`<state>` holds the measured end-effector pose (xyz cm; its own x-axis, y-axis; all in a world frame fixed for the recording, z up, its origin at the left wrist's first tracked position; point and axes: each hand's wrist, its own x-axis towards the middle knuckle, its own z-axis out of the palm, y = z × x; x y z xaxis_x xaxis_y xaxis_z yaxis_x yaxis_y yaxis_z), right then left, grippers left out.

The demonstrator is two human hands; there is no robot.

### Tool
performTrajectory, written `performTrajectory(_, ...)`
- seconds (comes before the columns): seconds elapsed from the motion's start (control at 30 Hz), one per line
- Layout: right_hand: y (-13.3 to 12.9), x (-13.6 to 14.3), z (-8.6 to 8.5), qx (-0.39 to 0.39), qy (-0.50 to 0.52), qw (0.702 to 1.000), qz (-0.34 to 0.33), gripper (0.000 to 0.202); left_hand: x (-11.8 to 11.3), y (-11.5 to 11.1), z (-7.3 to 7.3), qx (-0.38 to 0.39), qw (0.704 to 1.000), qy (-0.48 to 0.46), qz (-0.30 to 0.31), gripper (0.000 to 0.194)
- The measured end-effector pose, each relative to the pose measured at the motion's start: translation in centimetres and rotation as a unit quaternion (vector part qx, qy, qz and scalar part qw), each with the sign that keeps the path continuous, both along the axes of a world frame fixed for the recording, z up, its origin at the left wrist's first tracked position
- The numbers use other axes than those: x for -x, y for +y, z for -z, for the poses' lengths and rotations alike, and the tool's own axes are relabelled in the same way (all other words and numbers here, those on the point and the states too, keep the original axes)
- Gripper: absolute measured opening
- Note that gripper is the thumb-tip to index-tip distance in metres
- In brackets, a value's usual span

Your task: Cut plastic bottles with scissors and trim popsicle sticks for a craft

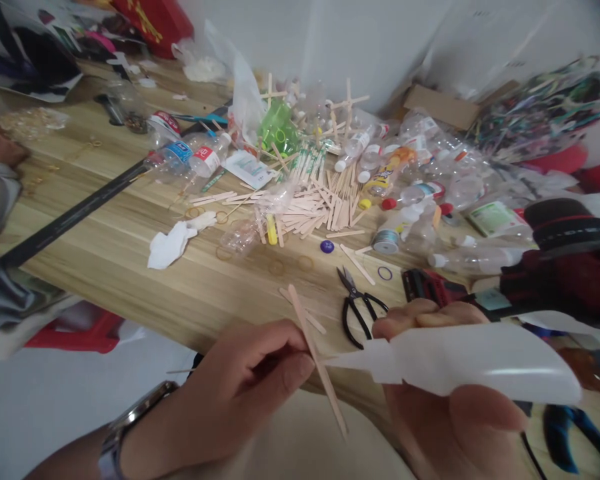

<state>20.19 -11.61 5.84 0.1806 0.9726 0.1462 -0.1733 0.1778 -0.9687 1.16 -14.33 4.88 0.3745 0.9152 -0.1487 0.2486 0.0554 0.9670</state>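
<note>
Near the bottom centre, my left hand (220,393), with a metal watch at its wrist, pinches a flat wooden stick (320,367) between thumb and fingers. A second stick (304,311) shows behind its upper part; I cannot tell if the two touch. My right hand (445,413) is wrapped round a white squeeze bottle (480,363) lying on its side in the palm. The bottle's thin nozzle points left and ends close to the held stick. Black-handled scissors (357,303) lie on the table just beyond my right hand.
On the wooden table (130,293) are a pile of wooden sticks (330,203), plastic bottles (420,180), crumpled tissue (173,245), rubber bands and a purple cap (327,247). A red-and-black power tool (560,280) stands at the right. Another person's hand (0,143) rests at the far left.
</note>
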Motion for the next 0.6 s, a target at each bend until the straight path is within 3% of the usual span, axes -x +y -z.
performTrajectory(0.13, -0.2, -0.1, 0.0, -0.056, -0.046, 0.997, -0.019, 0.046, 0.1, 0.0, 0.2, 0.029, 0.999, -0.012, -0.014, 0.031)
performTrajectory(0.27, -0.5, -0.2, 0.0, -0.068, -0.081, 0.994, -0.01, 0.046, 0.3, 0.1, 0.4, 0.045, 0.998, -0.03, -0.017, 0.031)
performTrajectory(0.43, -0.5, 0.1, -0.5, -0.078, -0.066, 0.993, -0.054, 0.038, 0.4, 0.3, 0.6, 0.053, 0.997, -0.042, -0.02, 0.03)
performTrajectory(0.6, -0.3, 0.9, -0.9, -0.08, -0.084, 0.993, -0.032, 0.039, 0.6, 0.5, 1.0, 0.062, 0.997, -0.051, -0.017, 0.03)
